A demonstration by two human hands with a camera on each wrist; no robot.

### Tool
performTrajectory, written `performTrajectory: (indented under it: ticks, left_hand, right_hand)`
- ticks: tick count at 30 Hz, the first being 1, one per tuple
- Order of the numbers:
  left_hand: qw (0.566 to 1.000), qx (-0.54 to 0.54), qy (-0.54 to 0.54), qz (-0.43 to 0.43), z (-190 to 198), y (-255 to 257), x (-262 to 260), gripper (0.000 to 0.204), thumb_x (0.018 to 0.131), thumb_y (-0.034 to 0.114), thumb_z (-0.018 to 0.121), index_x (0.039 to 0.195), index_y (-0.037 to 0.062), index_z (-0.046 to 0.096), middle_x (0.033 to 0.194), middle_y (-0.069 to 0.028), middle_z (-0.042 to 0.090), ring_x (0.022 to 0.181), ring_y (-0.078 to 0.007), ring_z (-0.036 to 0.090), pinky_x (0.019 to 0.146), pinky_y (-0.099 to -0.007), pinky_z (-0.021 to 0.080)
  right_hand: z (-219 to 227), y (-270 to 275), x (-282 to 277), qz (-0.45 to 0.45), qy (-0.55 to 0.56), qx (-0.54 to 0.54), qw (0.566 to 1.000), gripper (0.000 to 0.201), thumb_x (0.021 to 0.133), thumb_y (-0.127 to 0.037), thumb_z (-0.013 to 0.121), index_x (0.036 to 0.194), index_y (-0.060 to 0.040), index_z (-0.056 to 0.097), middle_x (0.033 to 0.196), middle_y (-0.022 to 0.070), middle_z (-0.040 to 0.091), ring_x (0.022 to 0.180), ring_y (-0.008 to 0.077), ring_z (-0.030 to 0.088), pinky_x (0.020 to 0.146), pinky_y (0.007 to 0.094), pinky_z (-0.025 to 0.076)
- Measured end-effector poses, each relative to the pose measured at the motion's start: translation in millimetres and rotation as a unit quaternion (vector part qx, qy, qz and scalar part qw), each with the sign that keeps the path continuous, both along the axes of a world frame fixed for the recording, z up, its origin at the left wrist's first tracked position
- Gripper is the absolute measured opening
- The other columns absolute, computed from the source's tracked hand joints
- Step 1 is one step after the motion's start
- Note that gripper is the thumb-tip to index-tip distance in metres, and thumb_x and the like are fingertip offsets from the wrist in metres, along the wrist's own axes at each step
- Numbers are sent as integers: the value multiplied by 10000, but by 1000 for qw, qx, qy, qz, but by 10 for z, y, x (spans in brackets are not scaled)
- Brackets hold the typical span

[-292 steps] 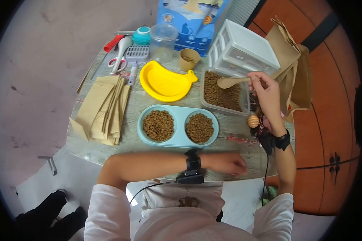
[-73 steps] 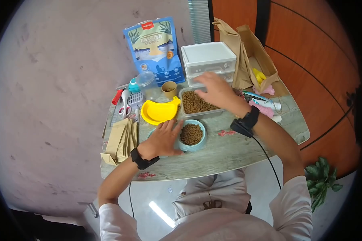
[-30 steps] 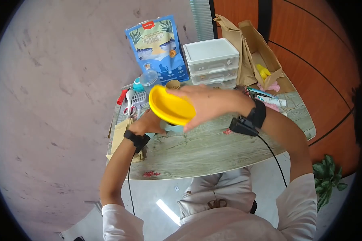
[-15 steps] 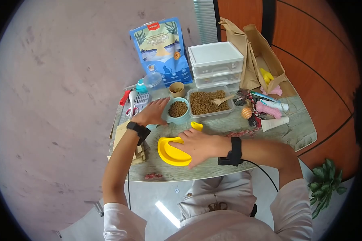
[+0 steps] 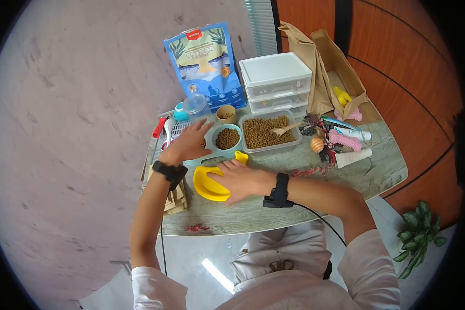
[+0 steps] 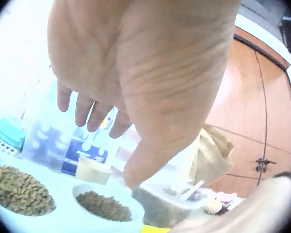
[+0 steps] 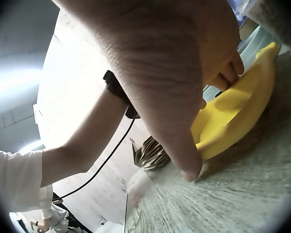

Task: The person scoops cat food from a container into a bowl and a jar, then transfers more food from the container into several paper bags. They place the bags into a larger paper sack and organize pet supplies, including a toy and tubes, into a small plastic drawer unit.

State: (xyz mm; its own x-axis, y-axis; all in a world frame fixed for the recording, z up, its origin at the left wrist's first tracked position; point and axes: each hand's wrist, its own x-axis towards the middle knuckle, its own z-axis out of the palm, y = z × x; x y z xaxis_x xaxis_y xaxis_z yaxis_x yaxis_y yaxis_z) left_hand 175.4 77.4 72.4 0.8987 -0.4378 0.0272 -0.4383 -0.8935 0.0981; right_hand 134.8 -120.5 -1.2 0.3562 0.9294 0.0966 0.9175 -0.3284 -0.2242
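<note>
My right hand (image 5: 243,180) spans the yellow banana-shaped dish (image 5: 207,190), thumb at its near rim and other fingers across its far side. The dish lies on the table in front of the light blue double bowl (image 5: 226,152); in the right wrist view the thumb presses beside the yellow dish (image 7: 233,131). My left hand (image 5: 186,143), fingers spread, is over the bowl's left part. In the left wrist view the left hand (image 6: 140,73) holds nothing above the double bowl (image 6: 63,194), whose two compartments hold brown kibble.
Right of the bowl, a clear tub (image 5: 268,149) holds kibble and a wooden spoon (image 5: 285,128). Behind stand a paper cup (image 5: 226,114), blue bag (image 5: 206,67) and white drawers (image 5: 276,77). Toys and tubes lie right; folded paper bags (image 5: 176,199) left.
The yellow dish came from behind the bowl to the table's front, then shifted slightly left and back under my right hand. The double bowl moved back, and my left hand's fingers have lifted from its side.
</note>
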Motion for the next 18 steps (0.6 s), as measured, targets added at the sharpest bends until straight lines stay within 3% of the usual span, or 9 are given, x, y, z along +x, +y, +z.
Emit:
performTrajectory:
  ticks: [5, 8, 10, 11, 13, 15, 18]
  left_hand:
    - [988, -137, -57, -50, 543, -322, -450, 649, 766, 147, 706, 1350, 58, 437, 1361, -171, 456, 1245, -342, 445, 1026, -401, 373]
    - [962, -231, 62, -133, 790, -650, -813, 551, 799, 118, 673, 1311, 42, 484, 1282, -159, 524, 1188, -299, 497, 1002, -383, 390]
    - [927, -239, 219, -189, 892, -885, -1055, 474, 830, 106, 645, 1279, 32, 512, 1234, -151, 559, 1130, -276, 534, 972, -375, 411]
    - [894, -230, 321, -210, 882, -992, -1151, 436, 847, 106, 632, 1263, 29, 524, 1216, -147, 571, 1095, -268, 551, 956, -373, 422]
    - [794, -300, 336, -409, 569, -1281, -1234, 341, 893, 148, 592, 1219, 59, 548, 1081, -116, 602, 942, -269, 589, 823, -380, 462]
    - [737, -265, 426, -452, 343, -1554, -1371, 272, 897, 114, 581, 1155, 29, 578, 1041, -123, 627, 941, -277, 592, 825, -370, 464]
    - [725, -212, 460, -466, -79, -1867, -1474, 189, 907, 106, 550, 1070, 22, 597, 939, -116, 625, 872, -290, 597, 765, -372, 468]
  right_hand:
    - [-157, 61, 105, -13, -42, 59, 997, 904, 593, -422, 771, 1341, -53, 421, 1200, 236, 486, 1111, 378, 475, 930, 445, 364]
    - [-229, 105, 151, 0, -14, 50, 999, 913, 598, -422, 773, 1348, -48, 411, 1241, 264, 464, 1144, 391, 461, 957, 461, 353]
    - [-307, 164, 172, 37, 51, 152, 986, 929, 610, -441, 771, 1361, -44, 396, 1276, 288, 439, 1185, 402, 441, 992, 475, 331]
    - [-298, 182, 176, 32, 51, 152, 986, 929, 610, -441, 771, 1361, -44, 396, 1276, 288, 439, 1185, 402, 441, 992, 475, 331]
    - [-130, 162, 129, -31, 29, 15, 999, 897, 657, -477, 743, 1362, -54, 386, 1382, 287, 360, 1273, 395, 372, 1057, 459, 274]
    - [-55, 100, 122, -28, 8, 6, 1000, 910, 655, -511, 733, 1366, -54, 394, 1375, 279, 369, 1270, 392, 375, 1053, 469, 265]
    - [47, 1, 134, -10, 10, 63, 998, 857, 689, -482, 728, 1360, -57, 406, 1356, 269, 390, 1239, 382, 412, 1022, 472, 300]
